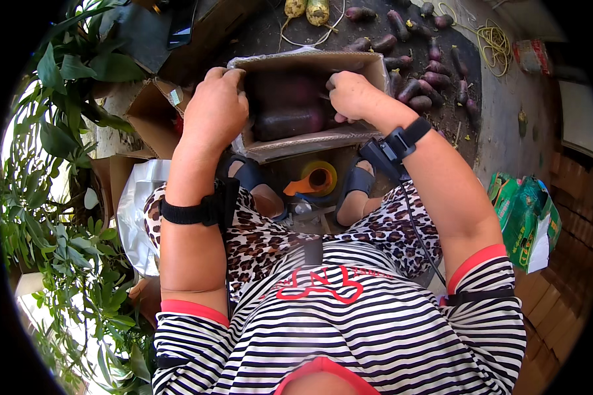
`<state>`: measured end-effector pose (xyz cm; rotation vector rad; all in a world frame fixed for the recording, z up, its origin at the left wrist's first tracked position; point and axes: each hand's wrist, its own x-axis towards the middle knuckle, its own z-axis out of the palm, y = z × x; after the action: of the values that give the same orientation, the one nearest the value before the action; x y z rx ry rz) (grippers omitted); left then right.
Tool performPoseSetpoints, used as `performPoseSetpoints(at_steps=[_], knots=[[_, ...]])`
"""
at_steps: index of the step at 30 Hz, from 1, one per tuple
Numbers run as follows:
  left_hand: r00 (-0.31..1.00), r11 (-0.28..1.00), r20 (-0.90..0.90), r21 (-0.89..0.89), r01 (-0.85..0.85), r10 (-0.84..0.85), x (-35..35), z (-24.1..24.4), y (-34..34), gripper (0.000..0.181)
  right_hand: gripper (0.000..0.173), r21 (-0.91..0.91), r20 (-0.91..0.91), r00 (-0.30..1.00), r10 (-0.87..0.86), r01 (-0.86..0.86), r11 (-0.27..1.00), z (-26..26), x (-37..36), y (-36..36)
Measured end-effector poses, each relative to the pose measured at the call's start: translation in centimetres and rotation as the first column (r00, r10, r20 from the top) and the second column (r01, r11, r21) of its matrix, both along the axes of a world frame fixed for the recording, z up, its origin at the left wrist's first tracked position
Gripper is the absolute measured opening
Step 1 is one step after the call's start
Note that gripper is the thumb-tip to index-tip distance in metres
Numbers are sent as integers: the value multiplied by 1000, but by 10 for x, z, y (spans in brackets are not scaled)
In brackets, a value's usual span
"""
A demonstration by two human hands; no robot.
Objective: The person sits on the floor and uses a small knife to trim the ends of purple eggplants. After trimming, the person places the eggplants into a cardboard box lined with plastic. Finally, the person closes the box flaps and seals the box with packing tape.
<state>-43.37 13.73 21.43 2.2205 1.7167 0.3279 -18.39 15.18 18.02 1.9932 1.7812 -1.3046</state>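
An open cardboard box [306,140] stands between my feet, its rim lined with clear plastic or tape. Large dark purple root vegetables [289,123] lie lengthwise inside, partly in shadow. My left hand [216,111] is at the box's left wall, its fingers curled over the rim. Inside the right end of the box, my right hand [353,96] has bent fingers close to the ends of the vegetables. Whether those fingers hold something is hard to see.
Several smaller purple roots [432,79] lie on the dark ground sheet at the upper right, near coiled yellow cord [494,47]. An orange tape dispenser [318,180] is between my feet. Another open carton [150,121] stands left, beside leafy plants [62,143]. A green printed package [524,217] sits right.
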Motion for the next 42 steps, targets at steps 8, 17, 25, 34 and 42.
performPoseSetpoints(at_steps=[8, 17, 25, 34, 42], knots=[[999, 994, -28, -108, -33, 30, 5, 9, 1, 22, 28, 324, -4, 975, 221, -208, 923, 34, 15, 9], [999, 995, -51, -100, -5, 0, 10, 11, 3, 16, 14, 146, 642, 684, 347, -553, 820, 76, 13, -23], [999, 989, -49, -147, -14, 7, 5, 10, 6, 24, 20, -237, 581, 523, 624, -625, 744, 32, -29, -11], [996, 975, -88, -218, -43, 25, 12, 14, 14, 23, 21, -285, 488, 541, 685, -643, 711, 6, -14, -8], [997, 983, -75, -181, -34, 21, 10, 12, 6, 32, 33, 465, -55, 996, 73, -40, 885, 104, 88, -21]])
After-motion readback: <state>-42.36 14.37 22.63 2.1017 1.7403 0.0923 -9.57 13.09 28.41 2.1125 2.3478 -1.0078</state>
